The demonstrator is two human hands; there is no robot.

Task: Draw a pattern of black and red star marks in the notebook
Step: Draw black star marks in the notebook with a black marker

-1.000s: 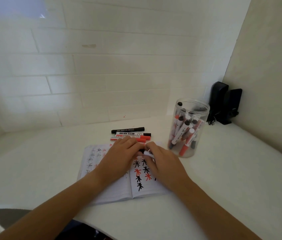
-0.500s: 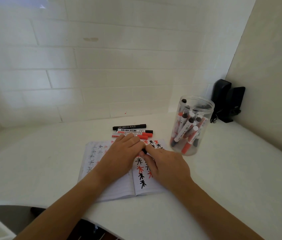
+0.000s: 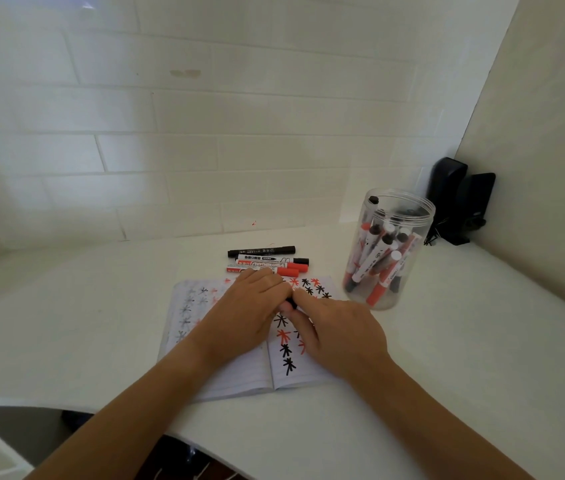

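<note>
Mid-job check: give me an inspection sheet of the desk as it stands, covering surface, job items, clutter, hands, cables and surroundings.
Surface: white desk, set into a corner.
Job's things: open notebook with black and red stars on its right page and faint ones on the left; four loose markers lying beyond it; a small black piece between the fingertips, kind unclear.
Clutter: clear jar of black and red markers, right of the notebook.
Grippers: left hand and right hand over the notebook, fingertips meeting at the black piece.
Cables: a dark tangle, perhaps a cord, by the black device.
Surroundings: white tiled wall behind.
</note>
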